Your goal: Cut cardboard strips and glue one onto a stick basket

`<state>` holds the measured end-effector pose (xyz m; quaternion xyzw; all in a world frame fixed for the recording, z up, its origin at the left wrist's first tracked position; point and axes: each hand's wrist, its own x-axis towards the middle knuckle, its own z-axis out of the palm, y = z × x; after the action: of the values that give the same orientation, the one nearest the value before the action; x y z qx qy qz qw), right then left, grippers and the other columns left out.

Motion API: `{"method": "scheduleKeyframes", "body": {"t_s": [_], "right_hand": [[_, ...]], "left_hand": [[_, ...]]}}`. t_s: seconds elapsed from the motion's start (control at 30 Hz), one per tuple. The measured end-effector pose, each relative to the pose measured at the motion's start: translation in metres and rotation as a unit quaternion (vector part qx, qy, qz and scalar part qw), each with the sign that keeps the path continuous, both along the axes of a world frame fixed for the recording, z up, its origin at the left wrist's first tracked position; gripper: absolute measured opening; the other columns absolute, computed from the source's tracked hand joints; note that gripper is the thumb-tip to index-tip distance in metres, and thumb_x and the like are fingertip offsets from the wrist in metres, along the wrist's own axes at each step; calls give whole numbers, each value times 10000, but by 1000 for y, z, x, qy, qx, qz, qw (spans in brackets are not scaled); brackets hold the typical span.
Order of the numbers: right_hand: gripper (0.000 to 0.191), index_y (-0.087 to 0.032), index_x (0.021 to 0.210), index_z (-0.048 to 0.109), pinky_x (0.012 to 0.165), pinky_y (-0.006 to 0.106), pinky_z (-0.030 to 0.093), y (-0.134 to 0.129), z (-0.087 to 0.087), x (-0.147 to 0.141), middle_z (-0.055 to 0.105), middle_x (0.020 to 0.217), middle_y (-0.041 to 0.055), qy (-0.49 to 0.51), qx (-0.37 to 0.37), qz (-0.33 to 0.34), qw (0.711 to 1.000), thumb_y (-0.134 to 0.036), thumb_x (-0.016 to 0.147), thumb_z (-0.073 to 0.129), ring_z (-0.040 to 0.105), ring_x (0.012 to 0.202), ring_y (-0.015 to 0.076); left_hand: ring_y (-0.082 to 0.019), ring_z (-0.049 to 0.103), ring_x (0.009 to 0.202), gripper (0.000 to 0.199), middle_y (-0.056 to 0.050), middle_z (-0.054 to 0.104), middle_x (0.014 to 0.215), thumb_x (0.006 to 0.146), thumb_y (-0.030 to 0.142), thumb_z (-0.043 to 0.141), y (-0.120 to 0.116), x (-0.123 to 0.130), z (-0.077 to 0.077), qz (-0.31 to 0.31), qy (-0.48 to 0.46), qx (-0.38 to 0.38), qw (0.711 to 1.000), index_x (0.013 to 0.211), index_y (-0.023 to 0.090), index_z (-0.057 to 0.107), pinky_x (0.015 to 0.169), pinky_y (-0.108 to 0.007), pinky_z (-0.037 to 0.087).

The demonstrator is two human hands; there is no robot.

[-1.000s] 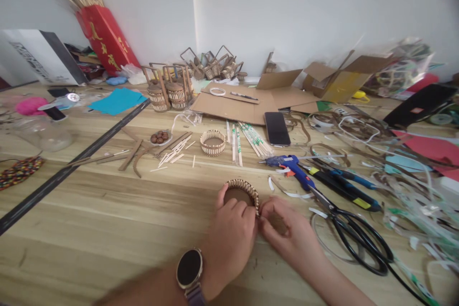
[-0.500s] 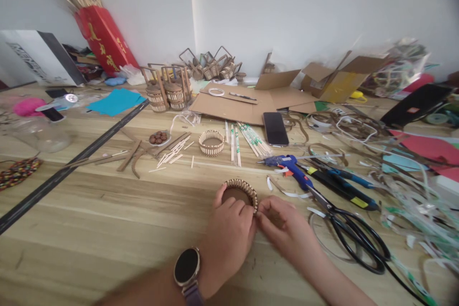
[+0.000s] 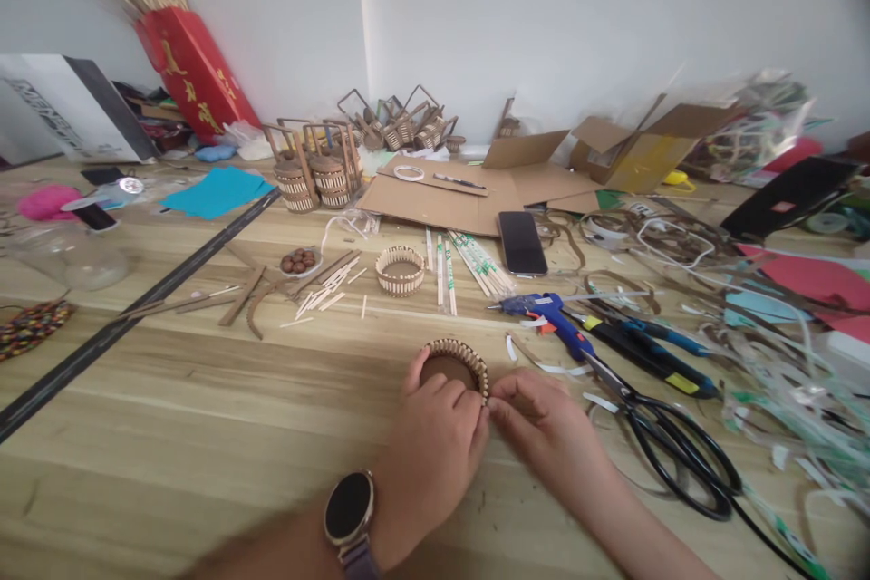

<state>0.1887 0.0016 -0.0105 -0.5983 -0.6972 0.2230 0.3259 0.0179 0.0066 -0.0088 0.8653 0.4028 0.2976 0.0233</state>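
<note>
A small round basket [image 3: 454, 364] of pale upright sticks with a brown flat base rests on the wooden table in front of me. My left hand [image 3: 435, 435], with a watch [image 3: 350, 507] on its wrist, is closed around the basket's near left side, thumb on the outside and fingers over the rim. Thumb and forefinger of my right hand [image 3: 536, 421] are pinched together at the basket's right edge; whatever lies between the fingertips is too small to make out. Further back stands a similar stick ring [image 3: 401, 272]. Black-handled scissors [image 3: 670, 444] lie to the right.
Behind the hands lie loose short sticks [image 3: 330, 294], wrapped chopsticks [image 3: 479, 263], a phone [image 3: 522, 243] and a bowl of walnuts [image 3: 299, 261]. A blue glue gun [image 3: 554, 317] and a black-yellow tool [image 3: 652, 358] lie right. Finished lidded baskets [image 3: 333, 181] stand behind, near cardboard [image 3: 441, 199].
Both hands stay at the basket. My right fingertips have shifted very slightly along its right edge, and my left wrist has moved a little to the left.
</note>
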Motion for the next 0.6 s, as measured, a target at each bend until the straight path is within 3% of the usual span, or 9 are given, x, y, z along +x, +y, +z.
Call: {"method": "scheduleKeyframes", "body": {"t_s": [0.37, 0.6], "right_hand": [[130, -233, 749, 585, 714, 322, 361, -4, 3, -1, 655, 728, -9, -91, 102, 48, 989, -197, 853, 516, 607, 722, 189], [246, -229, 702, 552, 677, 317, 356, 7, 4, 21, 631, 649, 1, -129, 136, -51, 981, -297, 906, 433, 591, 637, 184]], "left_hand": [[-173, 552, 689, 230, 13, 599, 691, 940, 161, 484, 2, -1, 0, -2, 9, -3, 1000, 731, 192, 576, 1094, -516, 352], [-164, 559, 667, 234, 16, 602, 658, 911, 146, 494, 1, -1, 2, 0, -7, 10, 1000, 699, 188, 583, 1080, -514, 369]]}}
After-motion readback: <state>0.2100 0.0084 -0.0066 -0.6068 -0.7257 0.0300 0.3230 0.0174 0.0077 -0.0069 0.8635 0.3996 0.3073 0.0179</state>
